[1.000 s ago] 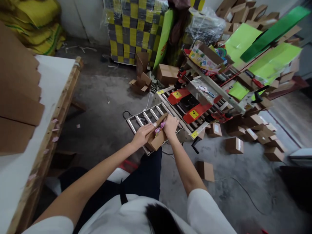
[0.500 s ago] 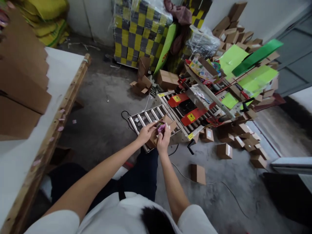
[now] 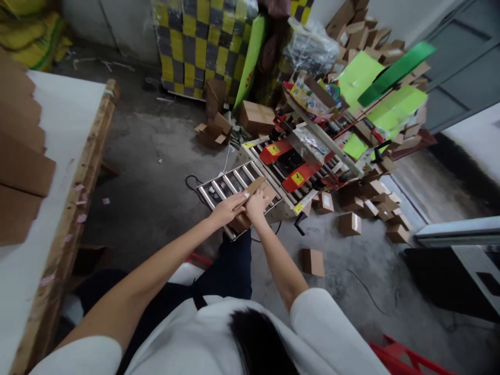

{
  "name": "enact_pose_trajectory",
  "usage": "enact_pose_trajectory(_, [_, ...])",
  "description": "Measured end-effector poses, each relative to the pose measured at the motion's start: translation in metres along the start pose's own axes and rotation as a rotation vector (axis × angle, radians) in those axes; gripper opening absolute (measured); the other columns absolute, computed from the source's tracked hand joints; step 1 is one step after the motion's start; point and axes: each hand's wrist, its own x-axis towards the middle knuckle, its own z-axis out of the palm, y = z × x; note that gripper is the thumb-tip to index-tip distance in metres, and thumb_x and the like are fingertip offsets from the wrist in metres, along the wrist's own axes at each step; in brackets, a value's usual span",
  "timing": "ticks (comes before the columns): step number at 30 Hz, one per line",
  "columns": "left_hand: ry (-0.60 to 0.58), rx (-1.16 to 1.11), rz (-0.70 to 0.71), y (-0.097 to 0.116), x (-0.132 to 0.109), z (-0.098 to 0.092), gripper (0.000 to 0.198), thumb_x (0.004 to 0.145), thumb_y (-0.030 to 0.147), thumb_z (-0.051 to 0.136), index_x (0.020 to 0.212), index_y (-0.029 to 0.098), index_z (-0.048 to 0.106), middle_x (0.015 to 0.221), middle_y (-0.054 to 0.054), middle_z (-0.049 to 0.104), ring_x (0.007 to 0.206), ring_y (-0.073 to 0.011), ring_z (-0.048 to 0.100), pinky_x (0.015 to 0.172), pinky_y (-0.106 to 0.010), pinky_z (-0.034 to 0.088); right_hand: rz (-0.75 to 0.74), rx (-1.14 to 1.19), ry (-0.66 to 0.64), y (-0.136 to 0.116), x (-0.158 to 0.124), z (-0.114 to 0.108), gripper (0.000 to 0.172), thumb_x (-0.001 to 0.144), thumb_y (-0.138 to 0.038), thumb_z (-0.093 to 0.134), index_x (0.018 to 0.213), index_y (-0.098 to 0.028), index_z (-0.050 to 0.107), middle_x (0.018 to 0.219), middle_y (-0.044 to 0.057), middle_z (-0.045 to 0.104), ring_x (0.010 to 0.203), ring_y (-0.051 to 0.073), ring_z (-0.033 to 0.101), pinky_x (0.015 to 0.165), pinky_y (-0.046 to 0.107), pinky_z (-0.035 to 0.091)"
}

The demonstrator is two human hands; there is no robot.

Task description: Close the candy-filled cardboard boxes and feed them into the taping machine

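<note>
At the centre of the frame, both hands are on one small cardboard carton (image 3: 239, 224), which sits on a roller bed (image 3: 238, 177) of smooth metal cylinders. The left hand (image 3: 229, 207) holds its raised flap, fingers nearly straight; the right hand (image 3: 255, 204) lies over its top, fingers bent, and whether it grips cannot be told. The hands hide much of the carton.

Up and right, the bed meets a machine carrying two flat red strips (image 3: 275, 151), each with one yellow label, and a black crank (image 3: 300, 225). One box (image 3: 312, 262) stands alone on the concrete floor (image 3: 156, 135), below a jumbled heap (image 3: 375, 203) of cartons. At upper centre rises a film-wrapped, yellow-and-grey chequered stack (image 3: 203, 47). At left, a white bench (image 3: 74, 112) with a rough wooden edge bears stacked cardboard (image 3: 19, 156); lumpy yellow sacks (image 3: 27, 34) fill the upper left.
</note>
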Motion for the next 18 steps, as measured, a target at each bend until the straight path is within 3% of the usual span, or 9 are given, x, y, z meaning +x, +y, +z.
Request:
enact_pose_trajectory(3, [-0.069, -0.001, 0.004, 0.001, 0.002, -0.004, 0.059, 0.088, 0.058, 0.062, 0.134, 0.020, 0.065, 0.150, -0.012, 0.054, 0.145, -0.0280, 0.044, 0.124, -0.046, 0.032, 0.017, 0.110, 0.155, 0.012, -0.004, 0.003, 0.035, 0.091, -0.020, 0.047, 0.117, -0.008, 0.067, 0.128, 0.023, 0.055, 0.123, 0.032, 0.048, 0.103, 0.047, 0.040])
enact_pose_trajectory(5, [-0.102, -0.010, 0.006, 0.002, 0.002, -0.006, 0.060, 0.084, 0.056, 0.067, 0.134, 0.021, 0.065, 0.152, -0.012, 0.051, 0.147, -0.0296, 0.041, 0.125, -0.046, 0.028, 0.045, 0.284, 0.340, 0.021, -0.013, 0.011, 0.051, 0.094, -0.025, 0.040, 0.140, -0.006, 0.050, 0.141, 0.024, 0.045, 0.135, 0.030, 0.040, 0.110, 0.048, 0.038])
enact_pose_trajectory(7, [-0.150, -0.033, 0.011, 0.004, 0.003, -0.008, 0.060, 0.076, 0.056, 0.076, 0.127, 0.024, 0.070, 0.152, -0.011, 0.051, 0.148, -0.0314, 0.040, 0.127, -0.047, 0.024, 0.016, 0.435, 0.424, 0.026, -0.029, 0.020, 0.061, 0.097, -0.030, 0.032, 0.154, -0.007, 0.030, 0.152, 0.026, 0.034, 0.145, 0.030, 0.031, 0.115, 0.052, 0.034])
enact_pose_trajectory(9, [-0.194, -0.108, -0.005, 0.004, 0.003, -0.011, 0.054, 0.072, 0.057, 0.079, 0.116, 0.027, 0.075, 0.148, -0.009, 0.056, 0.147, -0.0315, 0.040, 0.128, -0.047, 0.020, -0.110, 0.413, 0.307, 0.027, -0.050, 0.028, 0.063, 0.100, -0.035, 0.027, 0.159, -0.014, 0.022, 0.160, 0.022, 0.027, 0.152, 0.031, 0.022, 0.118, 0.057, 0.028])
enact_pose_trajectory(11, [-0.194, -0.195, -0.051, 0.005, 0.003, -0.012, 0.049, 0.083, 0.065, 0.063, 0.109, 0.027, 0.078, 0.144, -0.008, 0.061, 0.147, -0.0304, 0.041, 0.128, -0.048, 0.019, -0.271, 0.254, 0.133, 0.025, -0.068, 0.031, 0.065, 0.101, -0.044, 0.031, 0.160, -0.018, 0.023, 0.164, 0.019, 0.023, 0.155, 0.034, 0.013, 0.119, 0.062, 0.024])
enact_pose_trajectory(13, [-0.150, -0.250, -0.119, 0.005, -0.002, -0.013, 0.061, 0.091, 0.071, 0.043, 0.111, 0.025, 0.078, 0.142, -0.008, 0.062, 0.147, -0.0300, 0.042, 0.127, -0.050, 0.021, -0.388, 0.111, 0.053, 0.022, -0.075, 0.030, 0.074, 0.098, -0.052, 0.043, 0.160, -0.017, 0.026, 0.166, 0.020, 0.020, 0.156, 0.038, 0.010, 0.120, 0.063, 0.022])
enact_pose_trajectory(15, [-0.049, -0.270, -0.172, 0.005, -0.010, -0.014, 0.066, 0.089, 0.074, 0.044, 0.116, 0.023, 0.076, 0.142, -0.010, 0.062, 0.143, -0.0308, 0.046, 0.124, -0.050, 0.028, -0.451, 0.050, 0.038, 0.024, -0.063, 0.027, 0.078, 0.095, -0.053, 0.051, 0.159, -0.013, 0.030, 0.165, 0.022, 0.021, 0.155, 0.038, 0.013, 0.121, 0.059, 0.022])
enact_pose_trajectory(18, [0.158, -0.308, -0.284, 0.005, -0.033, -0.019, 0.064, 0.078, 0.069, 0.068, 0.118, 0.019, 0.074, 0.134, -0.012, 0.067, 0.128, -0.0306, 0.061, 0.116, -0.048, 0.043, -0.419, 0.123, 0.078, 0.039, -0.008, 0.015, 0.067, 0.095, -0.047, 0.055, 0.147, -0.006, 0.047, 0.158, 0.026, 0.035, 0.150, 0.036, 0.029, 0.120, 0.055, 0.027])
